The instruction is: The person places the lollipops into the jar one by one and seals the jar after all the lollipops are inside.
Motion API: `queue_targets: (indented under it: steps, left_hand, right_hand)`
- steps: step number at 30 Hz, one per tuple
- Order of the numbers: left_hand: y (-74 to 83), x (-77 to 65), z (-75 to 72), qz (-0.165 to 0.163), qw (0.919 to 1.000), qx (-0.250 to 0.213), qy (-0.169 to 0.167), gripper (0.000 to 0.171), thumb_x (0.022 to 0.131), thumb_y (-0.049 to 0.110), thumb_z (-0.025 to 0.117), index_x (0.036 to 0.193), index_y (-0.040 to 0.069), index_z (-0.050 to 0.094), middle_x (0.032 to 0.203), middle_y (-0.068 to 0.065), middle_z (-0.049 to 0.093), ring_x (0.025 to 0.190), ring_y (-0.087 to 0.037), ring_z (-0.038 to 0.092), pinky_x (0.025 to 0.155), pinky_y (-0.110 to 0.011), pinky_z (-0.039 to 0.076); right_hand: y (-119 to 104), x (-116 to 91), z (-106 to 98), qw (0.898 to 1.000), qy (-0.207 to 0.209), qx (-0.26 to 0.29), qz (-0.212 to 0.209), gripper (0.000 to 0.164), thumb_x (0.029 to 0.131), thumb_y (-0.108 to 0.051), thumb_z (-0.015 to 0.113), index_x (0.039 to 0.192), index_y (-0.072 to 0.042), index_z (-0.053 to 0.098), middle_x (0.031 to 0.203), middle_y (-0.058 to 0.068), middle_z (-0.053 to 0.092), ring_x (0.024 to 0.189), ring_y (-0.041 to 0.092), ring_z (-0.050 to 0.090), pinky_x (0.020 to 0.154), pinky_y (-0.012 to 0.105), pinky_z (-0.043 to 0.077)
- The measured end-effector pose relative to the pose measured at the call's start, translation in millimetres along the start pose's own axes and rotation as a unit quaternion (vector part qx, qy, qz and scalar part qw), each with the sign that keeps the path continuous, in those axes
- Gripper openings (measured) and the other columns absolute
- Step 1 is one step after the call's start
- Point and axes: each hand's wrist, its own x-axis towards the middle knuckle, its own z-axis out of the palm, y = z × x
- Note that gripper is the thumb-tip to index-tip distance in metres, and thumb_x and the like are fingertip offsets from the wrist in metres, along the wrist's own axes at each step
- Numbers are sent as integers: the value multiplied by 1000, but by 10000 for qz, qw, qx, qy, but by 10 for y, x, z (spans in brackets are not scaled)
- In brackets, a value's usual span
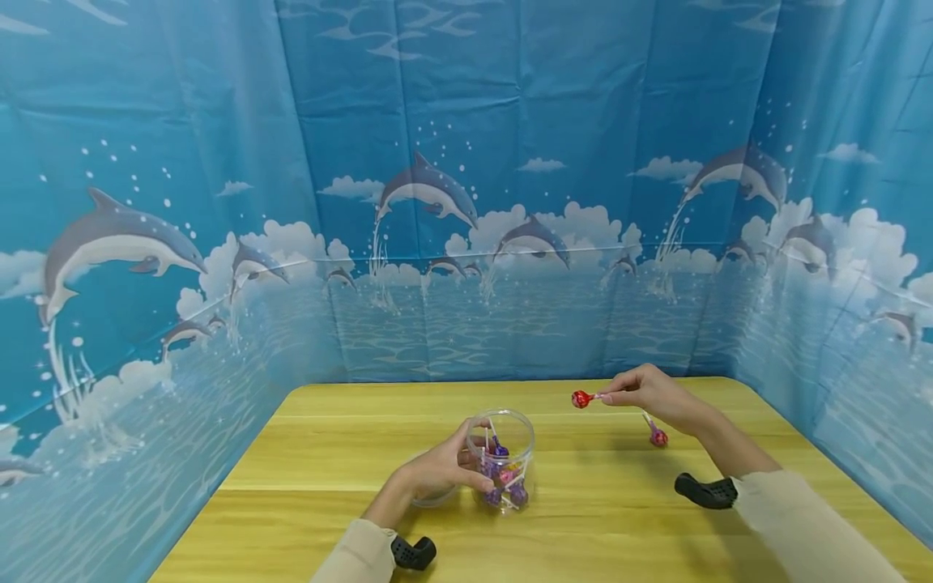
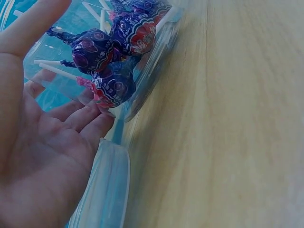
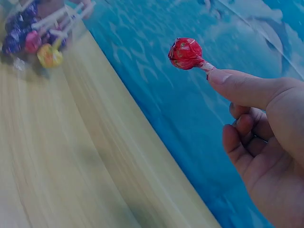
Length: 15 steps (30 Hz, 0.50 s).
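My left hand (image 1: 445, 468) grips a clear plastic jar (image 1: 530, 474) from its left side, thumb in front and fingers behind. Several wrapped lollipops (image 2: 116, 83), mostly purple, lie in the jar with white sticks pointing various ways; a yellow one (image 3: 50, 55) shows in the right wrist view. Above the table, to the right of the jar, my right hand (image 1: 652, 398) pinches a red lollipop (image 3: 185, 53) by its stick between thumb and index finger. Its wrapped head points left, toward the jar.
A pink-red lollipop (image 1: 658, 437) lies on the wooden table (image 1: 328, 453) below my right hand. Partly hidden under my left hand is a round clear lid (image 1: 435, 500), left of the jar. A blue dolphin-print curtain (image 1: 452, 324) hangs behind the table and along its sides.
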Motion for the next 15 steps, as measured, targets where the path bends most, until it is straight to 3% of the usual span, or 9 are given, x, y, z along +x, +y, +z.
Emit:
queue_targets:
  steps: [9,15]
  left_hand:
    - [31,4,-28,-48,9989,471,-32,88,93,27,80,159,37,23,149,-4,43,132,-21,52,106,-39,45]
    - [29,-15,-21,-45,9992,392,-34,91,92,27,81,160,36,21,151,-8,41,134,-24,51,107,-41,44]
  right_hand:
    - [-243,213,271,9996,-182,29,-229,17,101,-17,69,108,-6,81,112,11,73,107,31,64,88,40,54]
    - [-411,282,481,9983,-327,-137,-462,14,101,-16,70,105,-11,82,108,10,74,97,33,64,79,36,53]
